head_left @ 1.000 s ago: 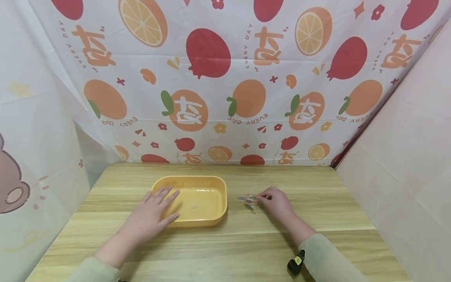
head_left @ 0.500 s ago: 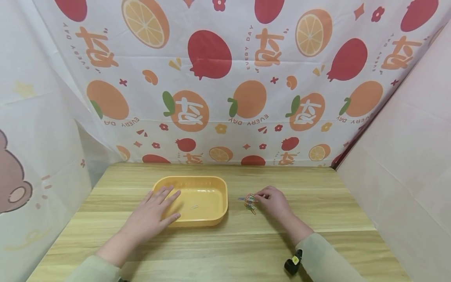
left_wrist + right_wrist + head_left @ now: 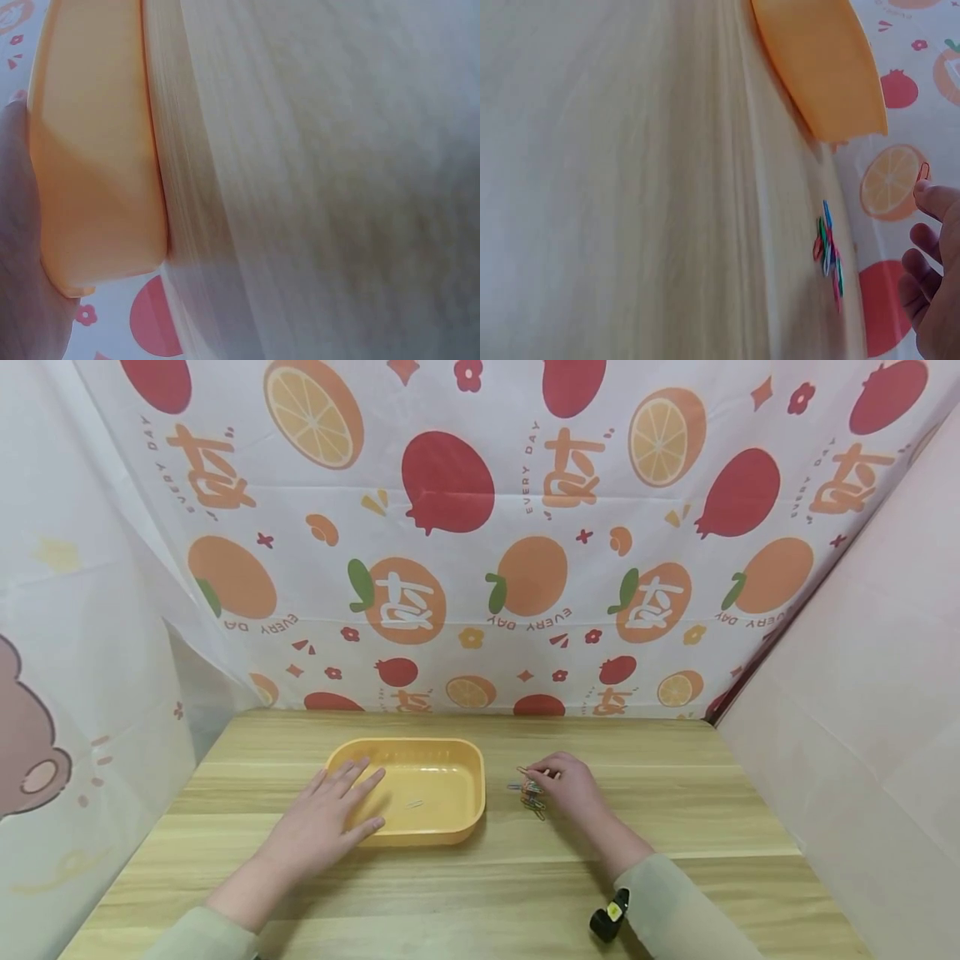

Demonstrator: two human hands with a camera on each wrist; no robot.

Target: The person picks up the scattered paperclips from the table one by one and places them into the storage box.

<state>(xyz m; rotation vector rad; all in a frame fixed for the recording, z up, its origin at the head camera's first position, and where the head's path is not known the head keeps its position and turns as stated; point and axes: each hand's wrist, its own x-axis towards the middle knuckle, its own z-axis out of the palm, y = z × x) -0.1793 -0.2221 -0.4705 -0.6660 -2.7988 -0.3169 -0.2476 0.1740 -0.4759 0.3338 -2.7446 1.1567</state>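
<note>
Fruit-print cloth hangs behind a pale wooden table [image 3: 480, 877], and the action sits right in the middle of it. Left hand [image 3: 322, 822] lies flat, fingers straight, spread over the near-left rim of the orange tray [image 3: 450, 756], holding it down exactly as it did a second ago. Inside the tray, one pale paper clip [image 3: 415, 804] rests on the floor. Now the change: the right hand [image 3: 570, 789], which was down at the pile of coloured paper clips [image 3: 532, 797] a moment back, has come up slightly, and its fingertips pinch a single orange clip [image 3: 522, 771] clear of the heap. The wrist view confirms it, the orange clip [image 3: 923, 171] at the fingertip, the pile [image 3: 828, 251] left lying on the wood. So that reads as one clip picked out, lifted, and held just right of the tray, not yet over it.
</note>
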